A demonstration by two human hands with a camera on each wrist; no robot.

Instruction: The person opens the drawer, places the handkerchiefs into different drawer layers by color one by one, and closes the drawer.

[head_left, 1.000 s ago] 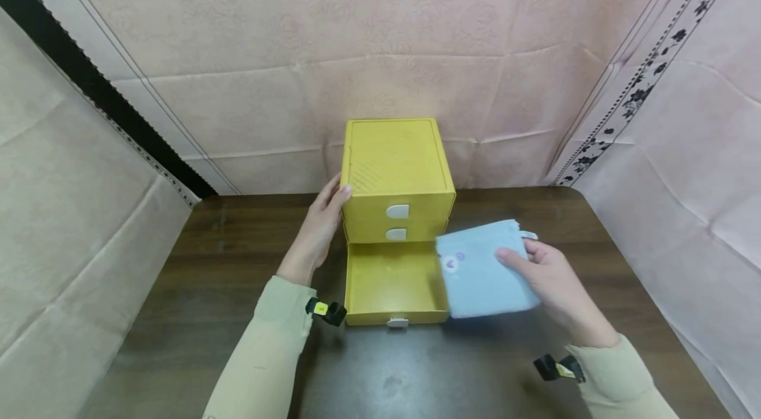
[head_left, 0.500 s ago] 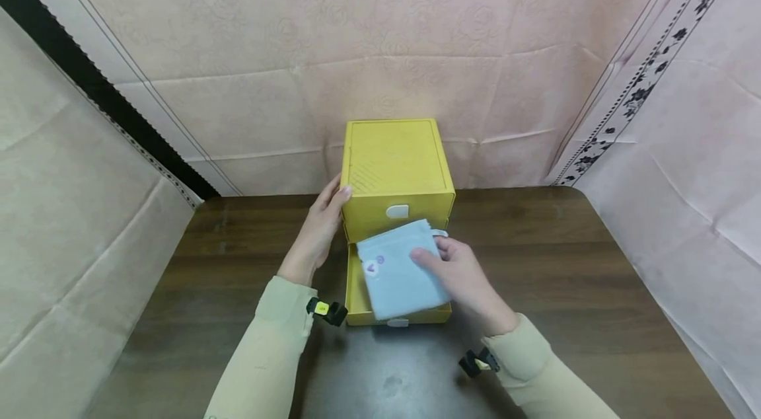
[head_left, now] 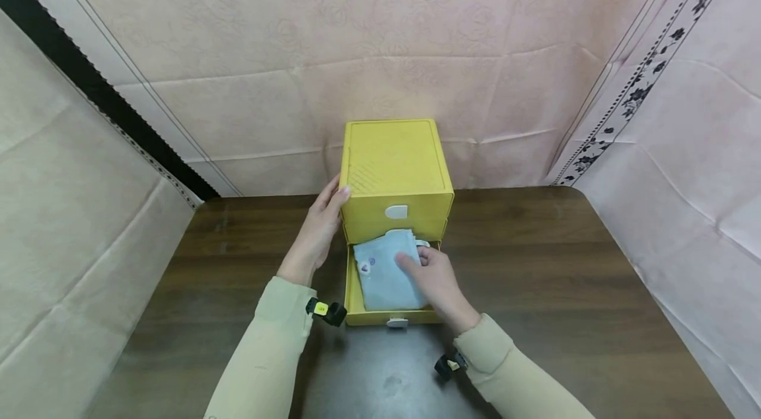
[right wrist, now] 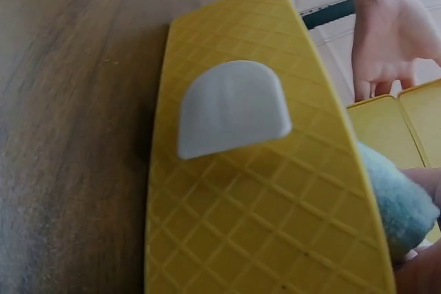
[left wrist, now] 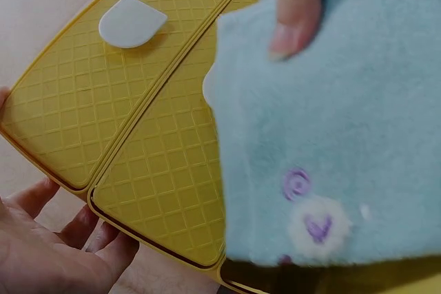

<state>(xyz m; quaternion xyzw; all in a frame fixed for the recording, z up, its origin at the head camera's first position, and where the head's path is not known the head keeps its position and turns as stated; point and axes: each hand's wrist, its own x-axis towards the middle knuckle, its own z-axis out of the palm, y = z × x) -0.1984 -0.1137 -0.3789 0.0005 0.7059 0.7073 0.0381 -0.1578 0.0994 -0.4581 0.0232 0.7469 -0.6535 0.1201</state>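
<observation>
A yellow drawer box (head_left: 392, 161) stands against the back cloth, its bottom drawer (head_left: 367, 318) pulled out. My right hand (head_left: 438, 281) pinches a folded light blue towel (head_left: 383, 280), thumb on the front face and fingers behind. The towel slants down into the drawer, its lower edge just behind the drawer front. A purple heart on a white patch (left wrist: 319, 228) decorates it. My left hand (head_left: 318, 230) rests along the box's left side, thumb at the front corner. In the left wrist view the towel hides part of the box's lower front.
Under the box is a dark wooden table (head_left: 565, 293). Pale patterned cloth (head_left: 392, 22) hangs behind it and along both sides. White tabs mark the drawers, such as the upper tab (head_left: 396, 212) and the bottom drawer's tab (right wrist: 234, 111).
My right hand has carried the towel left from beside the box to over the bottom drawer, then lowered it in. My left hand has stayed at the box's side.
</observation>
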